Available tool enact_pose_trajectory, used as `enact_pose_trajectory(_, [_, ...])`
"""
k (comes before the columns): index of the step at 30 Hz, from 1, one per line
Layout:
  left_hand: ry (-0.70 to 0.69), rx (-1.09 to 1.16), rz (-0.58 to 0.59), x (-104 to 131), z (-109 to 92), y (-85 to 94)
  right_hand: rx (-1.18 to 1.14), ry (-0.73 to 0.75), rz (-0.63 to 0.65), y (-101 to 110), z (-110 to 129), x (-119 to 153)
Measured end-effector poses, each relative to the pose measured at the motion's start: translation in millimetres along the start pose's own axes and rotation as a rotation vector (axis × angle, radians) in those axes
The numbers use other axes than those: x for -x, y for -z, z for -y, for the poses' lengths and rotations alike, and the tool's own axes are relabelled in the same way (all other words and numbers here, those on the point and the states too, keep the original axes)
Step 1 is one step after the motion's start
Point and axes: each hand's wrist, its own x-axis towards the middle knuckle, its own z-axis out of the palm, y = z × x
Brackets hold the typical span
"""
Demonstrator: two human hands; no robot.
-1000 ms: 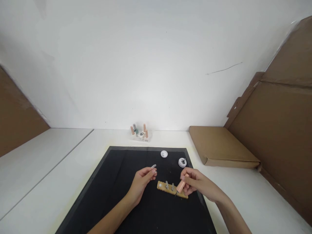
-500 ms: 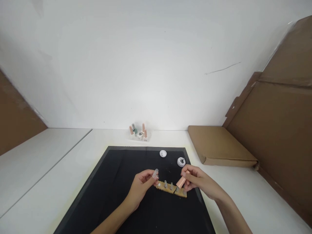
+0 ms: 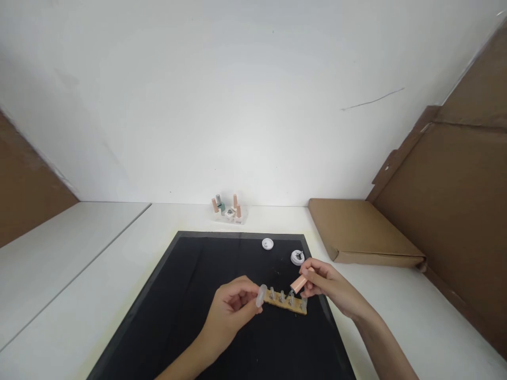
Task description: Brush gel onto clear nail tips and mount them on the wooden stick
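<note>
My left hand [image 3: 237, 306] pinches a small translucent nail tip [image 3: 261, 295] at the left end of a tan strip [image 3: 285, 303]. Several small clear tips on metal stands rise from that strip, which lies on the black mat [image 3: 190, 316]. In my right hand [image 3: 320, 281] is a peach cap [image 3: 302, 281], tilted down and to the left over the strip. A thin dark brush shows below the cap, near the upright tips; whether it touches one is too small to tell.
Toward the back of the mat lie a white lid [image 3: 268, 244] and a round white container [image 3: 297, 257] with dark bits. Behind stands a clear tray [image 3: 229, 219] of polish bottles. A flat cardboard box [image 3: 364, 232] sits at the right, by cardboard walls.
My left hand has turned the tip more upright and brought it nearer the strip's end. The peach cap has tilted flatter, and its brush now shows. The view has shifted slightly.
</note>
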Motion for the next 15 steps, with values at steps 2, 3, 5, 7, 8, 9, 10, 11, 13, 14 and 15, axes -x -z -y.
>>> enact_pose_trajectory(2, [-0.011,-0.004,0.004,-0.3,0.5,0.0,-0.004,-0.004,-0.009,-0.1,-1.3,-2.0])
enact_pose_trajectory(3, [-0.015,-0.006,0.003,-0.6,1.1,0.0,-0.006,-0.006,-0.013,-0.1,-1.9,-2.8])
enact_pose_trajectory(5, [-0.018,-0.009,0.001,-1.3,2.5,0.3,-0.010,-0.009,-0.018,-0.1,-2.9,-4.0])
enact_pose_trajectory(7, [-0.008,-0.010,0.004,-1.9,4.1,0.8,-0.012,-0.011,-0.020,0.0,-3.6,-4.6])
enact_pose_trajectory(8, [0.002,-0.009,0.007,-2.3,5.0,1.1,-0.013,-0.011,-0.021,0.0,-3.8,-4.8])
enact_pose_trajectory(9, [0.014,-0.007,0.012,-2.7,5.9,1.2,-0.013,-0.011,-0.021,0.1,-4.0,-5.0])
enact_pose_trajectory(10, [0.028,-0.003,0.015,-3.1,6.8,1.4,-0.012,-0.011,-0.022,0.2,-4.1,-5.0])
enact_pose_trajectory(11, [0.043,0.002,0.020,-3.6,7.6,1.4,-0.011,-0.010,-0.022,0.3,-4.1,-5.1])
enact_pose_trajectory(13, [0.075,0.019,0.034,-4.3,9.1,1.5,-0.009,-0.008,-0.024,0.7,-4.2,-5.0])
enact_pose_trajectory(14, [0.090,0.030,0.044,-4.6,9.8,1.6,-0.008,-0.006,-0.026,0.8,-4.3,-4.9])
enact_pose_trajectory(15, [0.104,0.043,0.053,-4.8,10.4,1.7,-0.007,-0.004,-0.027,1.0,-4.4,-4.8])
